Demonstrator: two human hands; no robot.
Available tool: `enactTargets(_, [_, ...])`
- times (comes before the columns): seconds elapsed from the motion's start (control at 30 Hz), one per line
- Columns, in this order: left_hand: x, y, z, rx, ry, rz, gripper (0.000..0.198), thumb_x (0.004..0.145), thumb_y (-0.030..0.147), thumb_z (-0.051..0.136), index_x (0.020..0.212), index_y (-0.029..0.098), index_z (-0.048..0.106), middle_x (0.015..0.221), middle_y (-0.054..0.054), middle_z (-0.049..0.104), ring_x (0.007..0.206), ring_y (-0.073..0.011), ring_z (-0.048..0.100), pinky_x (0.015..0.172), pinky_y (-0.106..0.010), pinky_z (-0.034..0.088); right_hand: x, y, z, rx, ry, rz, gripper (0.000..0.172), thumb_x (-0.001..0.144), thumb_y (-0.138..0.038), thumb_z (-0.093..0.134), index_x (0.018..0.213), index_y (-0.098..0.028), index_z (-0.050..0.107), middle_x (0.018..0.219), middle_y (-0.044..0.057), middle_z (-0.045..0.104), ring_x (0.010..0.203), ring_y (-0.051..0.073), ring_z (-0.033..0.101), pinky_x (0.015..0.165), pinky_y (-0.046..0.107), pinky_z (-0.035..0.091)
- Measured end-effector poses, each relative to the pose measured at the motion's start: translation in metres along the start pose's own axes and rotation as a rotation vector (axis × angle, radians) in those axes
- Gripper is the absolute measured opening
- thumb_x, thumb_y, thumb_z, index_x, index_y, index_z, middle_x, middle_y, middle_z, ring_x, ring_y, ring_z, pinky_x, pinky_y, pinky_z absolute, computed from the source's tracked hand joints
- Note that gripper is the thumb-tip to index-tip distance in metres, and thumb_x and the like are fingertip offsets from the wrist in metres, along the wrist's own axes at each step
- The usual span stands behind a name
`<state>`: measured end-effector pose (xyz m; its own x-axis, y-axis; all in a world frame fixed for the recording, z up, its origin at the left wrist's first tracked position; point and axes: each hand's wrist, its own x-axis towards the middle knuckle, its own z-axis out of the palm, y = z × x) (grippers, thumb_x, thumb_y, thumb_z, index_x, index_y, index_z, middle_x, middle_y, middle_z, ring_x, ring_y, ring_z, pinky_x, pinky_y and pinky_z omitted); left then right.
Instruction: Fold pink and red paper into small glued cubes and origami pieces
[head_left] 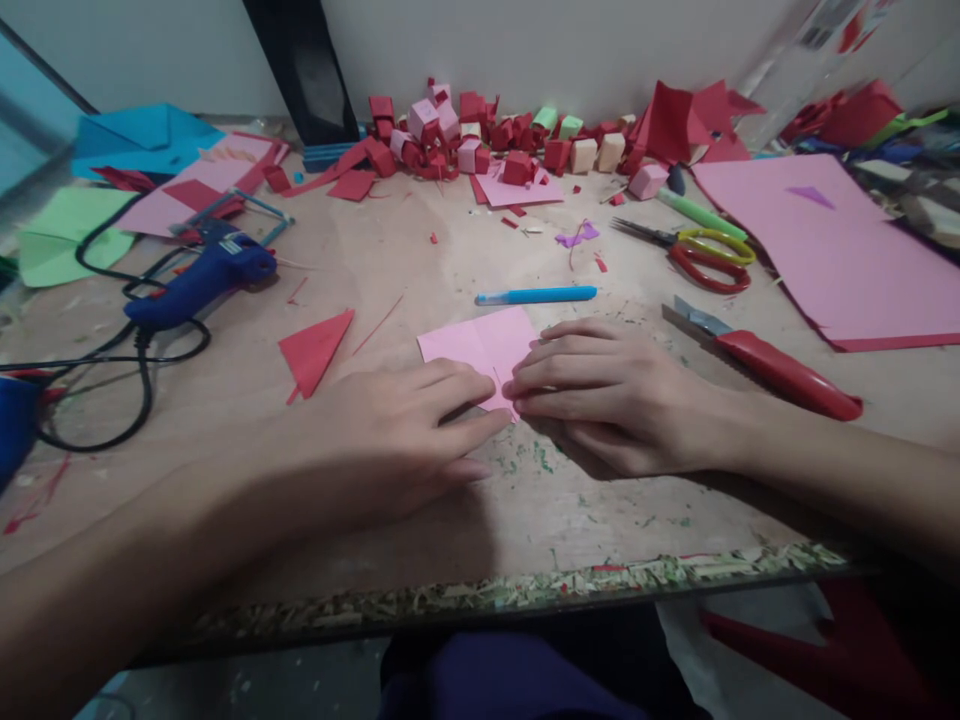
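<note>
A small pink paper square [480, 338] with a crease down its middle lies on the table in front of me. My left hand [409, 430] is closed on its lower left part, the index finger and thumb at the near edge. From the other side, my right hand [622, 395] grips the lower right part with bent fingers held close together. The fingertips of both hands nearly meet at the near corner, and they hide the lower edges. Just beyond the paper is a capped blue pen [536, 295]. A folded red paper triangle [316, 350] rests left of my left hand.
A red-handled utility knife [787, 372] and scissors [712, 258] lie at right, beside large pink sheets [847, 250]. A blue glue gun [199, 280] with a looping black cord is at left. Several small paper cubes [517, 165] are heaped along the wall.
</note>
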<state>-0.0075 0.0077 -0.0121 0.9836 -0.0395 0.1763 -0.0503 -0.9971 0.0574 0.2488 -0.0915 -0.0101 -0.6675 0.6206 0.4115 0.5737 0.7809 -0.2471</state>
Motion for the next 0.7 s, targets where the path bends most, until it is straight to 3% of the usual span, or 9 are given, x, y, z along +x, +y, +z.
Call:
enactTargets(0.37, [0.001,0.0021,-0.0011,-0.022,0.001,-0.016,0.031,0.103,0.035,0.055,0.128,0.018,0.064,0.124,-0.013,0.069,0.108,-0.0278,0.065,0.088,-0.038,0.052,-0.0034,-0.0014,0.0018,-0.078,-0.011,-0.005,0.023,0.097,-0.013,0.056,0.113,-0.012,0.073,0.119,0.012,0.077,0.115,0.026,0.07,0.108,0.047,0.048])
enactTargets(0.53, [0.0019,0.002,-0.0024,0.036,0.008,0.012,0.032,0.104,0.034,0.051,0.128,0.016,0.064,0.122,-0.014,0.069,0.105,-0.0283,0.066,0.086,-0.039,0.053,-0.0032,-0.0015,0.0049,-0.066,0.028,-0.006,0.021,0.099,-0.014,0.053,0.104,-0.016,0.073,0.116,0.011,0.077,0.111,0.024,0.071,0.105,0.047,0.05])
enactTargets(0.7, [0.0025,0.001,-0.0006,0.076,0.002,0.033,0.037,0.103,0.044,0.055,0.129,0.018,0.063,0.119,-0.013,0.069,0.106,-0.0283,0.066,0.085,-0.037,0.054,-0.0025,-0.0024,0.0063,-0.033,0.056,0.006,0.021,0.098,-0.012,0.053,0.101,-0.016,0.073,0.11,0.01,0.077,0.107,0.024,0.07,0.1,0.045,0.053])
